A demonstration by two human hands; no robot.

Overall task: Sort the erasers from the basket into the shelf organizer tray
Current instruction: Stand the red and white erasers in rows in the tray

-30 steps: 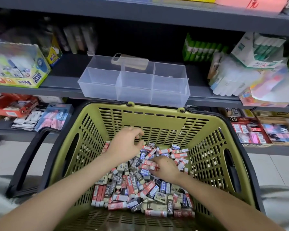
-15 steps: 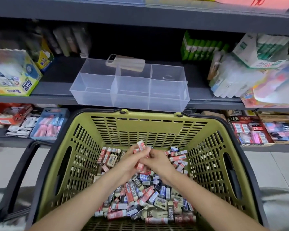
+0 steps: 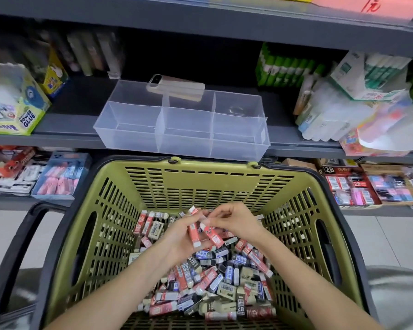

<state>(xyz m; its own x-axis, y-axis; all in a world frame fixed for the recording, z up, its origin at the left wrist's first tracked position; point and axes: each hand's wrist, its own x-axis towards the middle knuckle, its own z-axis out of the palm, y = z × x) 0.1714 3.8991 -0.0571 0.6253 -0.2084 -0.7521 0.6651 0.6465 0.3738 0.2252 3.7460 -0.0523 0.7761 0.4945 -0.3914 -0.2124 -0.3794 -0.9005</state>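
Basically at the start, I'd say. The clear rigid-plastic organizer tray with three compartments [image 3: 239, 148] sits on the dark grey shelf [image 3: 65, 139] at 12 o'clock from the basket, and all three sections look bare as far as I can tell. The only thing on it is a beige phone [image 3: 177, 88] lying across its back rim.

Everything to be sorted is down in the olive-green slotted plastic shopping basket [image 3: 208, 184]. That's a loose heap of small rectangular erasers in glossy paper sleeves [image 3: 215, 282], red, blue, cream and black, spreading from the middle toward 6 o'clock.

The left hand [image 3: 179, 236] has its fingers curled round a couple of red-sleeved erasers [image 3: 193, 232], just above the heap. The right hand [image 3: 239, 222], at 3 o'clock from it, pinches the white tip of one of them between thumb and fingertips, a narrow grip.

So it looks like colour picking is underway, with pretty much the whole pile left. They're small slick blocks, so easy to fumble.
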